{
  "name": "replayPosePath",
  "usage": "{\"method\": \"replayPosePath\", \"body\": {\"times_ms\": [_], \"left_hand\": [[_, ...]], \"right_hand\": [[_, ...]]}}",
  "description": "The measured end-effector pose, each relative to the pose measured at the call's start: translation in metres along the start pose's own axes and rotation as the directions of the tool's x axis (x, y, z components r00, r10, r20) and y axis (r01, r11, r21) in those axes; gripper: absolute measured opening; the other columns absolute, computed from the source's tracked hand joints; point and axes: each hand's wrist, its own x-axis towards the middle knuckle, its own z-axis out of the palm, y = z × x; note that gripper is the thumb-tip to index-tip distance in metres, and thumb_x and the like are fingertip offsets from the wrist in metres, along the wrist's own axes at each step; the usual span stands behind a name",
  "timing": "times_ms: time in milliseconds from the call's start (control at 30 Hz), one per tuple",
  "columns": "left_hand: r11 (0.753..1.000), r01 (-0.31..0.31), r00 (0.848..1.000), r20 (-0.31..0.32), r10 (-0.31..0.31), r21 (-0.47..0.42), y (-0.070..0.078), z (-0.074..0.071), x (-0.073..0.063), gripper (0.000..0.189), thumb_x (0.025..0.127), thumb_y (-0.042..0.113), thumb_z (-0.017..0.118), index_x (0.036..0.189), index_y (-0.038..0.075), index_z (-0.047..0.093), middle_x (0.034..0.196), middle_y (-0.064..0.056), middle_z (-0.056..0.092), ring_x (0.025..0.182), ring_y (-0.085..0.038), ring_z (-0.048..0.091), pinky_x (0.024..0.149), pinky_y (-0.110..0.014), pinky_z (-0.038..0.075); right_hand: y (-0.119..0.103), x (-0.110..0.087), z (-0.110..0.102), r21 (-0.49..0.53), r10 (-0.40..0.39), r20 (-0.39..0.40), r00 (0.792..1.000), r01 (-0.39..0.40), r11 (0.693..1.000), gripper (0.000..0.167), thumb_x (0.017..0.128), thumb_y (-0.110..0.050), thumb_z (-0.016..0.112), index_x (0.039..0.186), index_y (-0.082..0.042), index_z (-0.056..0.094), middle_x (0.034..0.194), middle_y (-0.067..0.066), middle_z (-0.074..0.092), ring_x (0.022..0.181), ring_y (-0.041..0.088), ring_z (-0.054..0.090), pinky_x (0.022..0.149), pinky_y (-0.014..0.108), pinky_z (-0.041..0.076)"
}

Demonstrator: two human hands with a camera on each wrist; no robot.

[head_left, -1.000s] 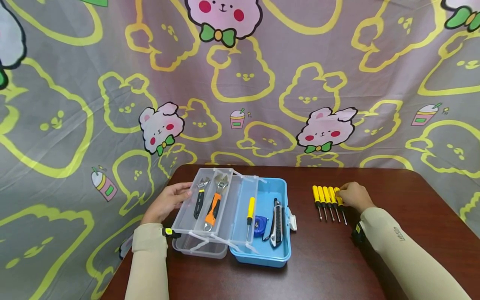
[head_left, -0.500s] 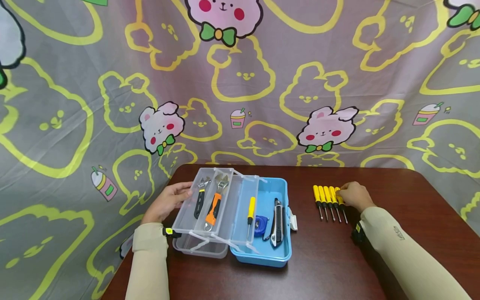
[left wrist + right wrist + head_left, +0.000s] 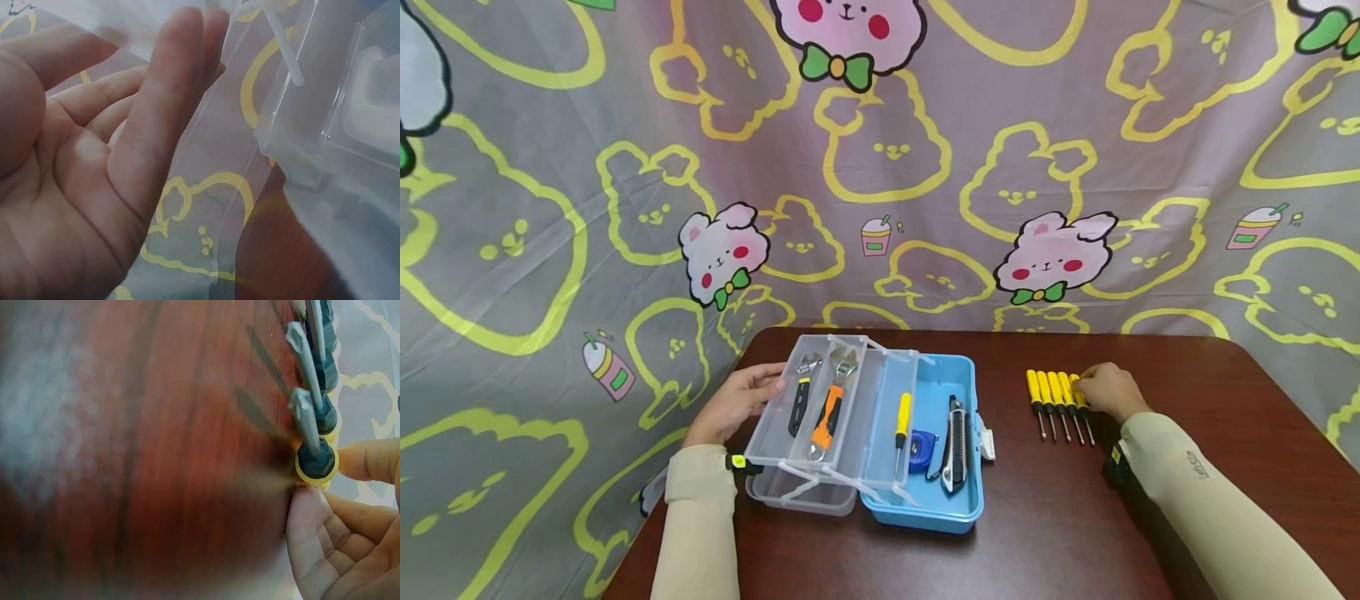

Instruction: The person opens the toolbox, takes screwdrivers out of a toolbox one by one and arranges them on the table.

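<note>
My right hand [image 3: 1111, 392] pinches the yellow handle of the end screwdriver [image 3: 315, 459] between thumb and fingers. Several matching screwdrivers [image 3: 1042, 392] lie beside it in a tight row, shafts towards me. On the left, my left hand [image 3: 741, 402] holds the outer edge of the toolbox's clear upper tray [image 3: 778, 421], fingers partly behind the plastic. That tray carries a black-handled adjustable wrench [image 3: 801, 400] and an orange-handled one [image 3: 827, 412]. Another yellow screwdriver [image 3: 901, 425] lies in the clear compartment nearer the blue toolbox base [image 3: 936, 521].
Inside the blue base are a blue tape measure [image 3: 921, 451] and a utility knife [image 3: 955, 450]. A white latch [image 3: 987, 443] sticks out on its right side. Below the raised tray hangs a clear lid [image 3: 820, 502]. The dark wooden table [image 3: 1037, 533] meets a patterned curtain [image 3: 917, 200].
</note>
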Motion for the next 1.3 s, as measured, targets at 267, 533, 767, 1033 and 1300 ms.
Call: {"method": "replayPosePath", "body": {"times_ms": [267,533,767,1033,1300], "left_hand": [[1.0,-0.009,1.0,0.002,0.009,0.004,0.0,0.001,0.0,0.046,0.098,0.022,0.06,0.141,0.009,0.05,0.123,-0.014,0.062,0.101,-0.03,0.064,0.079,-0.042,0.055],[1.0,-0.007,1.0,0.0,0.007,-0.001,0.0,0.0,-0.001,0.046,0.098,0.022,0.06,0.141,0.009,0.051,0.123,-0.014,0.061,0.101,-0.03,0.064,0.079,-0.042,0.055],[1.0,-0.011,1.0,0.006,0.011,-0.003,-0.001,-0.001,-0.001,0.045,0.099,0.02,0.059,0.141,0.007,0.05,0.123,-0.015,0.061,0.1,-0.03,0.064,0.079,-0.043,0.055],[1.0,-0.018,1.0,0.011,0.018,-0.004,-0.001,-0.001,-0.001,0.046,0.099,0.021,0.059,0.142,0.007,0.049,0.124,-0.015,0.061,0.101,-0.03,0.064,0.079,-0.043,0.055],[1.0,-0.026,0.999,0.024,0.026,-0.009,-0.001,-0.001,-0.001,0.046,0.099,0.022,0.06,0.141,0.008,0.05,0.126,-0.014,0.06,0.102,-0.03,0.064,0.08,-0.043,0.055]], "right_hand": [[-0.001,-0.003,-0.003,-0.008,-0.038,-0.02,0.999,0.038,0.999,0.036,0.091,-0.019,0.058,0.106,0.011,0.067,0.077,0.008,0.065,0.062,0.017,0.062,0.058,0.033,0.054],[-0.001,-0.006,-0.004,0.013,-0.044,-0.021,0.999,0.045,0.999,0.032,0.092,-0.017,0.054,0.104,0.009,0.069,0.079,0.009,0.066,0.064,0.018,0.064,0.059,0.034,0.055],[-0.008,-0.009,-0.007,0.054,-0.025,-0.029,0.999,0.026,0.998,0.033,0.094,-0.018,0.057,0.107,0.01,0.067,0.083,0.011,0.067,0.069,0.02,0.063,0.062,0.035,0.056],[-0.021,-0.01,-0.014,0.031,-0.04,-0.047,0.998,0.042,0.999,0.036,0.095,-0.022,0.057,0.112,0.008,0.066,0.087,0.014,0.068,0.069,0.02,0.063,0.063,0.036,0.054],[-0.039,-0.019,-0.017,0.042,-0.074,-0.071,0.995,0.077,0.996,0.042,0.096,-0.026,0.057,0.119,0.008,0.062,0.106,0.023,0.066,0.075,0.022,0.065,0.064,0.036,0.055]]}}
